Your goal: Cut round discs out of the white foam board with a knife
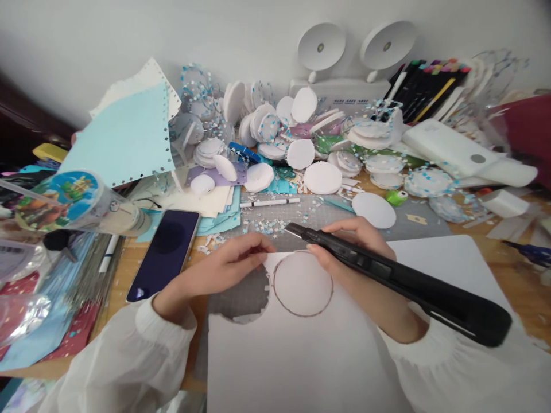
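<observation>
A white foam board lies in front of me, with a dark circle outline drawn near its far edge. Left of the outline a rounded piece is cut out, and the grey cutting mat shows through. My left hand pinches the board's far left corner between thumb and fingers. In my right hand is a black utility knife, its blade out and pointing left above the board's far edge. The right fingertips also come close to that edge; whether they touch it I cannot tell.
Many white foam discs, some edged with blue bits, crowd the back. A phone and a printed cup stand at the left. Small scraps litter the mat. Markers and a white device are at the right.
</observation>
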`<action>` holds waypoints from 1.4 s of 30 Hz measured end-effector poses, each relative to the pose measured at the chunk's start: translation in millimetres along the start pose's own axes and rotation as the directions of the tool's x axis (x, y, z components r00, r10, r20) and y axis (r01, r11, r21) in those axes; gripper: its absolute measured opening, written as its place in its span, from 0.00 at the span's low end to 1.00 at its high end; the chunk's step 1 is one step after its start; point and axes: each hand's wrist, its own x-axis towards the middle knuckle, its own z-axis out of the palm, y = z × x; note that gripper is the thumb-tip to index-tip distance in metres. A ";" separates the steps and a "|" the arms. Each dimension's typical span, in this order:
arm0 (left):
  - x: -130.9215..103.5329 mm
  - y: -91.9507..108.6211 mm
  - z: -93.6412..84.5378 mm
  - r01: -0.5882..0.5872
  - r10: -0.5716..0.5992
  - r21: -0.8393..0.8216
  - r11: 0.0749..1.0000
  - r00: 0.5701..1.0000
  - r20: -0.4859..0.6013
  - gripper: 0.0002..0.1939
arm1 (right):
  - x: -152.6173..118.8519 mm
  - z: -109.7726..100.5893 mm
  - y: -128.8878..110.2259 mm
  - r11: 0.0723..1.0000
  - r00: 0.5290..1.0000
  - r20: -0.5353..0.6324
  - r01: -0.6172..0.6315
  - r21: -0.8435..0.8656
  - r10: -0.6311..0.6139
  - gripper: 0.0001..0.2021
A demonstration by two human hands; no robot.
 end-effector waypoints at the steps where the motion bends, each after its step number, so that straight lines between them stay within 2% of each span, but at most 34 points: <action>1: 0.4 -0.5 -1.3 -0.003 0.003 0.001 1.000 1.000 -0.001 0.11 | 0.3 -1.2 -1.4 1.000 1.000 0.004 0.001 0.001 -0.001 0.12; 7: 1.2 -2.8 -7.4 0.017 -0.017 -0.084 0.996 1.000 0.002 0.09 | 1.6 -8.1 -6.3 0.999 0.996 0.084 -0.012 -0.040 0.015 0.08; 12: 2.1 -0.7 -11.5 0.038 -0.038 -0.116 0.993 0.999 0.004 0.08 | -2.3 -4.6 0.2 0.999 0.999 0.022 -0.030 0.018 0.029 0.10; 19: 2.4 -2.9 -13.5 0.069 -0.064 -0.126 0.990 0.997 0.038 0.08 | -4.7 -5.6 5.1 0.993 0.987 0.155 -0.068 0.099 0.052 0.11; 27: 0.9 -3.1 -12.2 0.066 -0.061 -0.117 0.991 0.997 0.045 0.07 | -2.1 -7.6 2.6 0.998 0.969 0.244 -0.041 0.040 0.029 0.11; 32: 1.5 -3.6 -13.0 0.051 -0.044 -0.124 0.991 0.997 0.059 0.07 | -2.5 -8.9 2.2 0.981 0.951 0.301 -0.122 0.152 0.072 0.10; 38: 2.8 -6.0 -13.4 0.040 -0.034 -0.118 0.992 0.998 0.051 0.07 | -4.4 -7.2 5.6 0.984 0.948 0.304 -0.131 0.123 0.088 0.13; 42: 2.9 -5.6 -13.4 0.040 -0.034 -0.112 0.993 0.998 0.054 0.07 | -1.7 -7.7 8.3 0.960 0.931 0.340 -0.209 0.188 0.136 0.12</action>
